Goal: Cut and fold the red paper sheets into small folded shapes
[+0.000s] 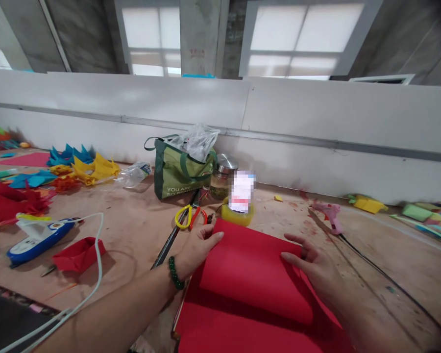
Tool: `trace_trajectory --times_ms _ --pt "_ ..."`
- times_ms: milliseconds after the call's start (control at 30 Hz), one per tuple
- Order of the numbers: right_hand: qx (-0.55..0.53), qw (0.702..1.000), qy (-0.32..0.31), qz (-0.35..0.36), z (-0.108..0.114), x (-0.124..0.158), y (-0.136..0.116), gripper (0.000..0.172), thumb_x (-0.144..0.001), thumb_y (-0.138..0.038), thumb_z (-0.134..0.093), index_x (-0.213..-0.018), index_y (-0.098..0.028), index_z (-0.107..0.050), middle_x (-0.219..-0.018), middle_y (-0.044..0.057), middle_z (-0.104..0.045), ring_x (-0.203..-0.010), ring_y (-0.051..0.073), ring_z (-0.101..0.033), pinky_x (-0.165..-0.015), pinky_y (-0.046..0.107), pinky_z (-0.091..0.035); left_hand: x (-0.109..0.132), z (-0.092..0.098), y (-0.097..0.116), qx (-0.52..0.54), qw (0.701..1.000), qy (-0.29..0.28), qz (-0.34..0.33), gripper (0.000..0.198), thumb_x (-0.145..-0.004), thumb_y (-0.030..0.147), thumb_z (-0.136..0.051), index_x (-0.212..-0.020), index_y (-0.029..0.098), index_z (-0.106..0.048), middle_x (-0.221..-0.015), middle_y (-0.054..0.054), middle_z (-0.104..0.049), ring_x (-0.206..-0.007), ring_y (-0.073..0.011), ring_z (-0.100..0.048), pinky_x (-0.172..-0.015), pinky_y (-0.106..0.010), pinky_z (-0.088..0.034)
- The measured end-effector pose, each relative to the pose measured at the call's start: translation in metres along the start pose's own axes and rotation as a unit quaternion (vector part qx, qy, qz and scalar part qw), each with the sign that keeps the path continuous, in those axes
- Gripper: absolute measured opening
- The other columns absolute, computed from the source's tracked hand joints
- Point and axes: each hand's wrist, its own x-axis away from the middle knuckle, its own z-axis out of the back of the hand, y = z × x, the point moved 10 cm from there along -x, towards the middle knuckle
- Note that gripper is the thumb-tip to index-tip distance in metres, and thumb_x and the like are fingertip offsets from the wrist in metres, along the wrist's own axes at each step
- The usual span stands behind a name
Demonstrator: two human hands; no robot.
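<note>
A red sheet of paper (257, 269) curls up between my hands, its far edge raised. Under it lies more red paper (220, 328), stacked at the near edge of the view. My left hand (196, 247), with a dark green bead bracelet at the wrist, grips the sheet's far left corner between thumb and fingers. At the far right corner, my right hand (312, 262) pinches the same sheet, thumb on top. Just beyond my left hand lie scissors (189, 215) with yellow and red handles.
Behind the paper stand a green bag (182, 171), a lidded glass jar (220, 181) and a blurred phone screen (241, 191) on a yellow base. A pink glue gun (330, 215) with a black cord lies right. On the left are a blue-and-white iron (40, 240), a red folded paper box (79, 255) and colourful paper shapes (95, 169).
</note>
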Motion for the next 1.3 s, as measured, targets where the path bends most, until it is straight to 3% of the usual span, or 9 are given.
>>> trace_trajectory --times_ms 133,367,600,733,833,967,1300 --pt "-0.043 0.998 -0.032 -0.031 -0.008 0.001 0.009 0.060 -0.068 -0.042 -0.079 -0.119 -0.023 -0.053 -0.080 0.004 -0.073 -0.075 0.026 -0.071 -0.065 0.039 -0.057 0.003 -0.006 0.001 0.033 0.999 -0.020 0.018 0.035 -0.073 0.044 -0.073 -0.094 0.017 -0.070 -0.087 -0.005 -0.073 -0.079 -0.0205 -0.067 -0.072 -0.030 -0.052" --pt "-0.095 0.994 -0.017 -0.048 -0.004 -0.003 0.017 0.049 -0.069 -0.038 -0.078 -0.111 -0.025 -0.056 -0.083 0.003 -0.073 -0.074 0.024 -0.071 -0.066 0.037 -0.056 0.002 -0.004 -0.009 0.047 0.997 -0.018 0.052 0.033 -0.072 0.042 -0.076 -0.091 0.015 -0.073 -0.085 -0.005 -0.074 -0.077 -0.0198 -0.067 -0.069 -0.028 -0.052" --pt "-0.053 0.998 0.014 0.001 0.005 -0.003 0.009 0.050 -0.069 -0.040 -0.078 -0.111 -0.025 -0.058 -0.082 0.002 -0.072 -0.075 0.025 -0.070 -0.066 0.037 -0.057 -0.001 -0.002 -0.012 0.064 0.997 -0.017 0.047 0.031 -0.074 0.044 -0.074 -0.085 0.016 -0.072 -0.077 -0.002 -0.072 -0.074 -0.0174 -0.065 -0.068 -0.026 -0.051" --pt "-0.123 0.991 0.023 -0.038 0.001 -0.001 0.014 0.047 -0.068 -0.039 -0.079 -0.109 -0.027 -0.059 -0.084 0.002 -0.074 -0.075 0.025 -0.071 -0.065 0.038 -0.058 -0.002 0.001 -0.015 0.066 0.997 -0.010 0.039 0.030 -0.072 0.042 -0.076 -0.088 0.016 -0.072 -0.079 -0.003 -0.072 -0.078 -0.0184 -0.066 -0.070 -0.027 -0.051" --pt "-0.160 0.985 0.022 -0.058 -0.003 -0.002 0.022 0.037 -0.065 -0.036 -0.081 -0.095 -0.024 -0.063 -0.083 0.004 -0.074 -0.070 0.025 -0.071 -0.063 0.038 -0.057 -0.003 0.004 -0.016 0.068 0.997 0.003 0.027 0.032 -0.070 0.040 -0.077 -0.091 0.017 -0.071 -0.087 -0.004 -0.072 -0.080 -0.0190 -0.066 -0.071 -0.028 -0.051" --pt "-0.158 0.986 0.023 -0.054 -0.004 -0.005 0.029 0.028 -0.063 -0.036 -0.083 -0.080 -0.022 -0.065 -0.074 0.003 -0.073 -0.063 0.023 -0.069 -0.058 0.034 -0.055 -0.005 0.010 -0.019 0.069 0.997 0.019 0.016 0.031 -0.070 0.040 -0.077 -0.090 0.017 -0.071 -0.090 -0.005 -0.072 -0.079 -0.0188 -0.065 -0.071 -0.029 -0.051" --pt "-0.120 0.992 0.042 -0.024 0.006 -0.005 0.017 0.026 -0.060 -0.037 -0.084 -0.078 -0.023 -0.070 -0.075 0.002 -0.074 -0.065 0.021 -0.069 -0.058 0.031 -0.055 -0.006 0.013 -0.019 0.076 0.997 0.028 0.012 0.027 -0.072 0.041 -0.075 -0.085 0.017 -0.074 -0.076 -0.003 -0.070 -0.072 -0.0174 -0.066 -0.066 -0.027 -0.052"
